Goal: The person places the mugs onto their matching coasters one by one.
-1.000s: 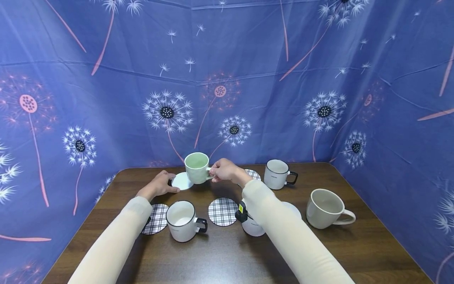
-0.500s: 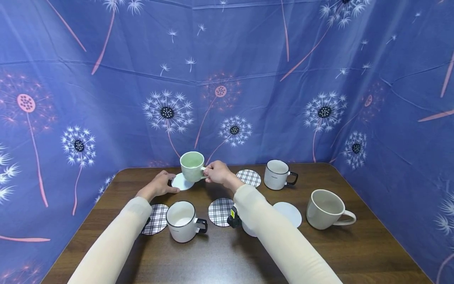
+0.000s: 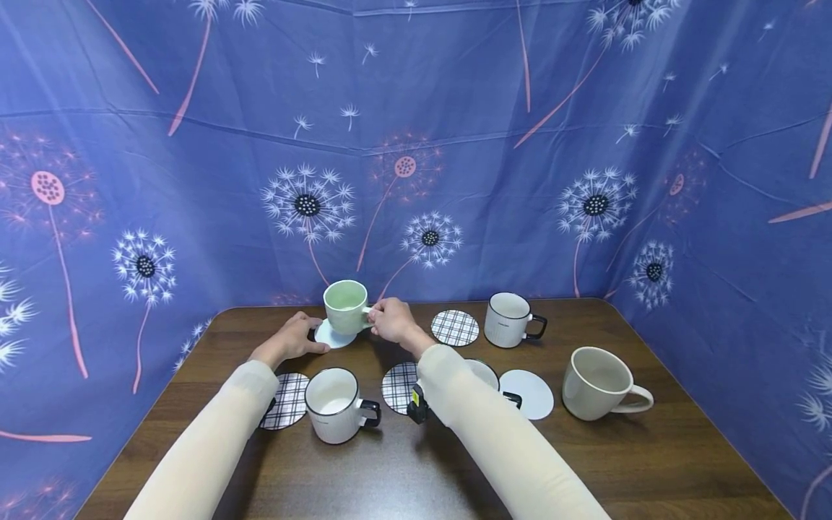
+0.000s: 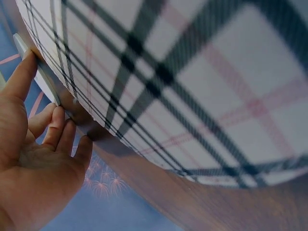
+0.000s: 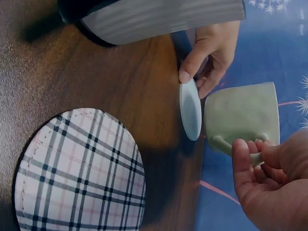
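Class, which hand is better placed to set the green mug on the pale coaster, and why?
The right hand, most likely: it holds the green mug by the handle, with a visible gap above the pale coaster, while the left hand touches the coaster's edge.

Pale green mug (image 3: pixel 345 306) — upright, in the air, just above a flat, round white coaster (image 3: pixel 330 337)

We see a brown wooden table (image 3: pixel 364 484) bearing round plaid coasters (image 3: pixel 455 328), round white coasters (image 3: pixel 333 340), black-rimmed white mugs (image 3: pixel 334 419) and a beige mug (image 3: pixel 591 393).
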Motion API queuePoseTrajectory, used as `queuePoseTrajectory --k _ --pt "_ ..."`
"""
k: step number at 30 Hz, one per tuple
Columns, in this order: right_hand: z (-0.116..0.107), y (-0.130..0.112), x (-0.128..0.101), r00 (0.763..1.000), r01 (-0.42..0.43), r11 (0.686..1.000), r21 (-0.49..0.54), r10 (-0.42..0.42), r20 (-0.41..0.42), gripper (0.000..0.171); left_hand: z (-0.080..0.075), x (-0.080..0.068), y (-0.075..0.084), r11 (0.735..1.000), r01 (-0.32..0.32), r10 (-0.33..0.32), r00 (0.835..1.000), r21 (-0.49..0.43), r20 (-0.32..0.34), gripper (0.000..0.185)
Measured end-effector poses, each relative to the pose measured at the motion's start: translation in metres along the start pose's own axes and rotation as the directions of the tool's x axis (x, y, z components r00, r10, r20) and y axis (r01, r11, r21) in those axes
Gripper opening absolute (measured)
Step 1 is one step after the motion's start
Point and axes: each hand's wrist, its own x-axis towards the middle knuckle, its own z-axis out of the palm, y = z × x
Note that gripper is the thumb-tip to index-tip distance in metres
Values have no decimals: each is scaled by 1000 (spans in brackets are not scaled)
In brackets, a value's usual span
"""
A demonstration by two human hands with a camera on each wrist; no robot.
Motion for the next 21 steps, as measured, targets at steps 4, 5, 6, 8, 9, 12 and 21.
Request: queuePoseTrajectory --k 4,5,6,8,9,12,21 --pt "5 1 1 1000 -7 1000 2 7 -14 22 0 0 -1 1000 -12 12 1000 0 -5 76" --pt "6 1 2 1000 -6 1000 -1 6 -17 22 0 0 -2 1000 -16 16 1000 3 -4 76" --pt "7 1 2 1000 -6 1000 -6 6 -19 23 0 0 -2 1000 -17 17 1000 1 -2 76" --pt "10 2 3 1000 -7 1000 -5 7 -17 23 0 -1 -2 1000 -14 14 1000 3 0 76" --pt "11 2 4 1000 -8 1000 -9 8 -15 23 0 -1 -2 1000 -13 13 1000 3 1 76" --pt "14 3 6 1000 -10 1000 -12 10 -10 24 0 -1 -2 1000 -8 8 1000 2 7 77" --pt "22 6 10 999 -9 1000 -23 9 -33 23 -1 -2 0 1000 -7 7 1000 16 -1 79"
